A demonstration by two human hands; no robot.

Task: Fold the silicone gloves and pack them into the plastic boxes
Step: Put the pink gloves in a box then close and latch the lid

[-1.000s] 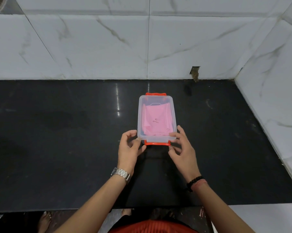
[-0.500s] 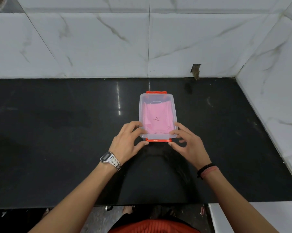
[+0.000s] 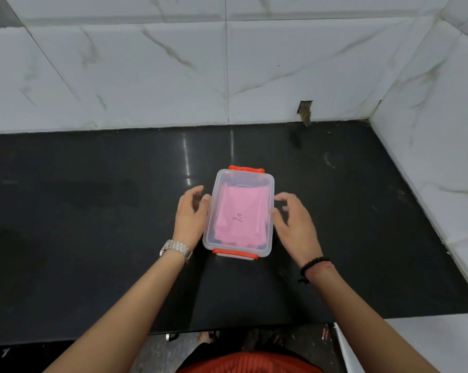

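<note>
A clear plastic box [image 3: 270,184] with a lid and orange clips at its near and far ends sits on the black counter. A folded pink silicone glove [image 3: 241,214] shows through the lid. My left hand [image 3: 191,215] is at the box's left side with fingers loosely curled; its thumb looks to touch the box wall. My right hand [image 3: 294,220] hovers by the right side, fingers relaxed, holding nothing.
The black counter [image 3: 93,224] runs to white marble-tiled walls behind [image 3: 146,71] and on the right [image 3: 443,130]. Its front edge is near my body, with floor and feet visible below.
Both hands have moved from the near orange clip to the long sides of the box and spread apart. The box lies a little nearer to me in view.
</note>
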